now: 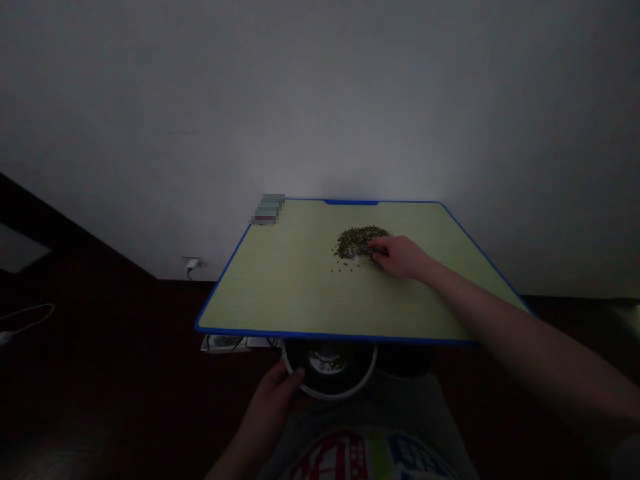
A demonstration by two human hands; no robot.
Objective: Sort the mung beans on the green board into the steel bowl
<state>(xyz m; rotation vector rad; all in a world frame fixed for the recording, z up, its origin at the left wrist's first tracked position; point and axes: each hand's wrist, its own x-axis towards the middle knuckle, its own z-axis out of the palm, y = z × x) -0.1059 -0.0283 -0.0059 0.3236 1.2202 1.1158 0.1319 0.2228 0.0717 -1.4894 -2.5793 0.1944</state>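
On the table lies a loose pile of small greenish-brown grains or beans [361,236], with a few strays at its near side. My right hand [400,255] is closed at the pile's near right edge, gripping a small dark-handled utensil whose shiny pale end [353,257] touches the grains. It looks like a spoon, but dim light blurs its shape. Below the table's front edge, my left hand [278,390] holds a dark round bowl [350,387] by its left pale rim, thumb over the edge. Some of the same grains sit in the bowl, whose far side is hidden under the tabletop.
The pale yellow tabletop [280,287] has a blue border and stands against a grey wall [320,100]. A blurred-out flat item [269,209] lies at its far left corner. A white plug [193,265] sits in the wall at left. Boxes and cables [225,343] show beneath the front edge.
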